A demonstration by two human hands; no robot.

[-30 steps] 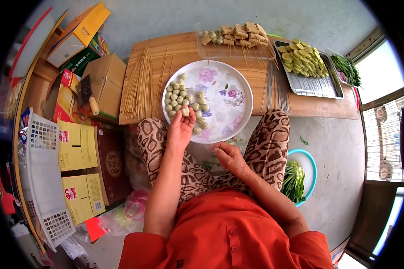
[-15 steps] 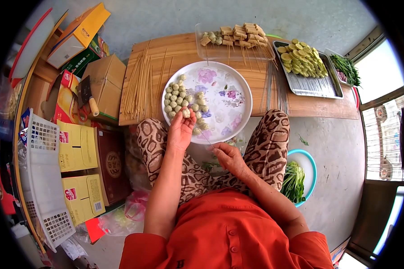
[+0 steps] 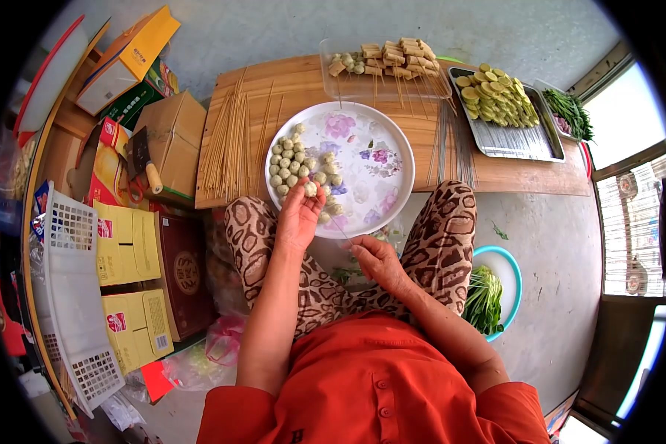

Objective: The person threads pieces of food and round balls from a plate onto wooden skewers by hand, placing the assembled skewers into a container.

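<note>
My left hand (image 3: 298, 220) is closed on a pale green-speckled ball (image 3: 310, 189), held in the fingertips over the near left rim of a round floral tray (image 3: 383, 194). Lower and to the right, my right hand (image 3: 377, 259) pinches a thin skewer (image 3: 339, 226) that slants up and left toward the balls. Whether its tip touches any ball is too fine to make out. Many similar balls (image 3: 286, 159) lie loose on the tray's left half. Some near its middle sit in short rows.
Bamboo skewers (image 3: 226, 148) cover the table's left end. Behind the tray is a clear container (image 3: 385, 89) of skewered rolls. A metal tray (image 3: 551, 148) holds sliced vegetables (image 3: 496, 96). Greens (image 3: 485, 300) fill a basin on the floor. A cleaver (image 3: 142, 154) is beside the cardboard box (image 3: 174, 140).
Almost nothing differs. The ball in my left fingertips has shifted very slightly, and the view has moved a touch. Both hands keep their hold.
</note>
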